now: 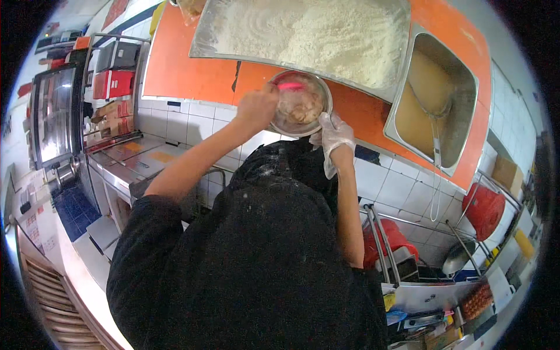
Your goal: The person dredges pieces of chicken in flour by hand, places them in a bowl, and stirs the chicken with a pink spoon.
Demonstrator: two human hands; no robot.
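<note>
A round metal bowl stands at the front edge of the orange counter, close to my body. Pale, wet-looking chunks lie in it. My bare left hand is closed at the bowl's left rim around a bright pink utensil, which reaches in over the chunks; its exact kind is blurred. My right hand, in a clear plastic glove, grips the bowl's right rim. Just beyond the bowl lies a large metal tray spread with white flour.
At the right, a metal basin set in the orange counter holds cloudy tan liquid and a wire strainer, its handle hanging over the edge. Red tubs sit at the lower right. A steel worktop is at the left.
</note>
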